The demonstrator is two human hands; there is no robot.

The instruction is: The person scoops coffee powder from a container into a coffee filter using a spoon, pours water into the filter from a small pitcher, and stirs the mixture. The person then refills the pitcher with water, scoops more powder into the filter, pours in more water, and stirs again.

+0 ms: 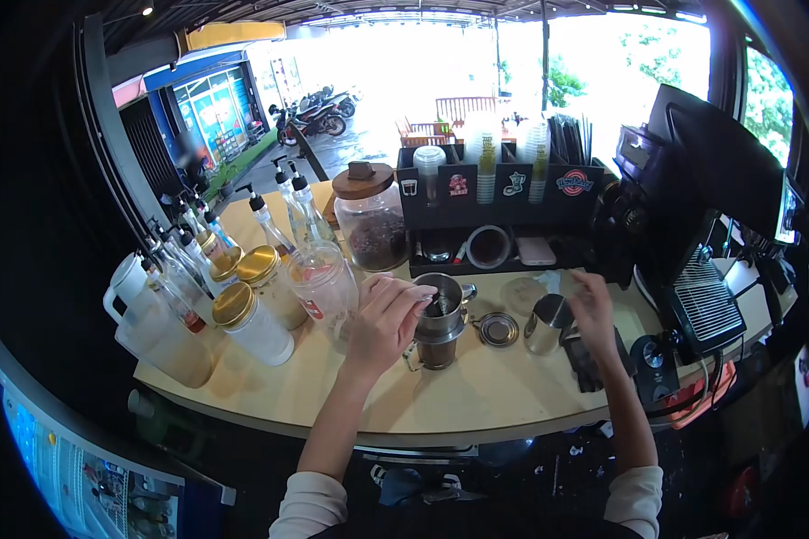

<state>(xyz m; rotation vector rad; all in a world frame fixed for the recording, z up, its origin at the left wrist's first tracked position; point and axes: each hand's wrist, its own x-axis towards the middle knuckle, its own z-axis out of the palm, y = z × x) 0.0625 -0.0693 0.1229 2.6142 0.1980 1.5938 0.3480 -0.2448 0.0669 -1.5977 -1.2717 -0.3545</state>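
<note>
My left hand (385,322) is at the rim of a metal drip filter (440,310), its fingertips pinched together over the opening; what they hold is too small to make out. The filter stands on a metal cup (439,353) with a handle. To the right, a round metal lid (497,330) lies on the counter. My right hand (593,314) is beside a metal pitcher (546,325), fingers bent near its upper right edge; whether they touch it is unclear. A clear plastic container (322,286) stands just left of my left hand.
Gold-lidded jars (253,332), pump bottles and a plastic jug (157,328) crowd the left side. Behind stand a wooden-lidded jar (371,225) and a black cup organizer (512,223). A black scale (593,359) and an espresso machine (706,296) are at the right.
</note>
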